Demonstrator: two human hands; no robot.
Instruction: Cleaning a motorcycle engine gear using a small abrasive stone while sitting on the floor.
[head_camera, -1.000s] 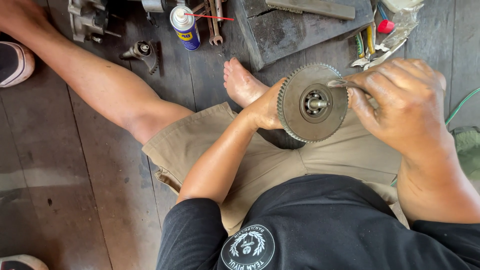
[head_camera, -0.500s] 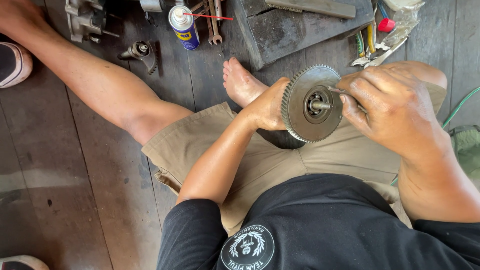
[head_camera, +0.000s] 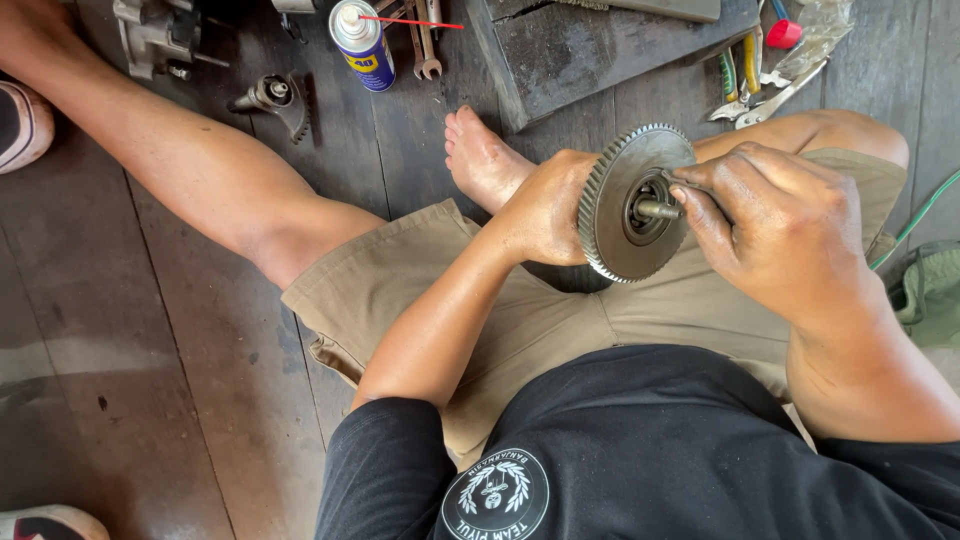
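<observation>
Left hand (head_camera: 545, 210): my fingers are closed around the far side of the round grey steel gear wheel with a toothed rim (head_camera: 615, 225); I hold it on edge above my lap, its face turned toward my right hand.
Right hand (head_camera: 775, 225): my fingers are curled nearly shut, the tips pinched on the short metal shaft (head_camera: 657, 209) that sticks out of the gear's hub.
Gear position: it sits between both hands, over my khaki shorts (head_camera: 540, 320), just beside my bare foot (head_camera: 480, 155).
Floor (head_camera: 150, 350): dark worn wooden planks; I sit on them with my left leg stretched out.
Beyond the foot: a dark square slab (head_camera: 600, 45) lies flat on the planks.
Upper left: a blue and yellow spray can with a thin red straw (head_camera: 362, 42) lies near steel spanners (head_camera: 425, 40), a small grey metal fitting (head_camera: 272, 98) and a grey cast engine part (head_camera: 155, 35).
Upper right: pliers with yellow and green grips (head_camera: 745, 80) lie well apart from the gear.
Right edge: a green hose (head_camera: 915, 220) runs across the floor.
</observation>
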